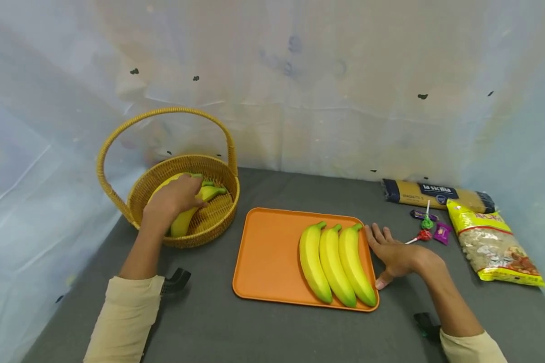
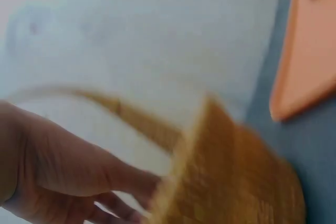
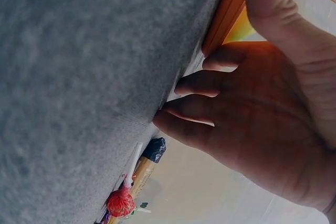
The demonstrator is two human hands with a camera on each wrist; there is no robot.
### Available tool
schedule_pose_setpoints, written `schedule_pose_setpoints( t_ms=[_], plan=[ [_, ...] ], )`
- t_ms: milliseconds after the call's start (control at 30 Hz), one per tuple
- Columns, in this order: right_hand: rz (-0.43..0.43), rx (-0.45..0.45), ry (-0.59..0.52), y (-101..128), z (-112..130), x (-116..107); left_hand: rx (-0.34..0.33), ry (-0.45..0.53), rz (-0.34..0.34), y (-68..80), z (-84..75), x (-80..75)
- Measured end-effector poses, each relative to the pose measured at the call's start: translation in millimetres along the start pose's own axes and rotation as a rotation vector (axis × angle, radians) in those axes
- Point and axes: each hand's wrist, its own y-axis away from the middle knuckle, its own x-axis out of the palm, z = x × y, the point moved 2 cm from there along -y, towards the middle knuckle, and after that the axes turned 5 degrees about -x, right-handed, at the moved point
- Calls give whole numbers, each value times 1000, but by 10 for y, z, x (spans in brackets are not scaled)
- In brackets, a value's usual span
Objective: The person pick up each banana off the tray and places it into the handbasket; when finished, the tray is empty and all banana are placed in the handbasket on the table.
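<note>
With the job seemingly partway, three bananas [image 1: 331,264] lie on an orange tray [image 1: 270,252], the right hand [image 1: 397,256] splayed at its three-o'clock edge; toward ten o'clock, the left hand [image 1: 174,196], grip unclear, covers more bananas [image 1: 181,223] in a basket [image 1: 218,214].

The left hand [image 1: 174,195] partly hides the bananas [image 1: 180,225] inside the basket [image 1: 219,212].
</note>
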Motion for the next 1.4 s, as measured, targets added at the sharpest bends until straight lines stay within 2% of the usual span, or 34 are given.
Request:
schedule_pose_setpoints(
  t_ms=[67, 133, 233, 333, 400, 533, 633, 700, 833, 933, 1033, 1167, 1267, 1333, 1400],
  plan=[
    [1, 8, 10, 7, 7, 2, 83, 9, 5, 84, -201, -58],
    [-5, 1, 10, 11, -11, 3, 179, 21, 41, 147, -441, -110],
    [-10, -16, -17, 10, -68, 3, 322, 54, 130, 192, -801, -161],
    [11, 2, -29, 24, -55, -14, 466, 94, 220, 160, -1147, -178],
    [16, 17, -9, 19, -44, -17, 528, 100, 242, 118, -1342, -159],
    [-9, 19, 30, -129, -291, 76, 587, 108, 244, 14, -1627, -5],
    [-17, 11, 19, -152, -367, 98, 597, 146, 226, -73, -1797, 203],
    [-3, 12, 14, -77, -235, 38, 574, 179, 220, -131, -1903, 351],
    [-2, 6, 14, 3, -85, -47, 466, 170, 226, -231, -2057, 598],
    [-13, -9, -9, 0, -65, -57, 372, 136, 246, -267, -2099, 713],
    [-19, -32, -35, -33, -121, -19, 300, 143, 299, -272, -2078, 758],
    [-18, -8, -23, -51, -192, 27, 279, 220, 362, -273, -2026, 736],
    [-19, -1, -14, -35, -170, 21, 281, 265, 384, -275, -1991, 705],
    [-14, -2, -14, -31, -124, 6, 258, 274, 396, -277, -1968, 693],
    [-11, -6, -16, -25, -59, -7, 220, 281, 381, -277, -1949, 683]
  ],
)
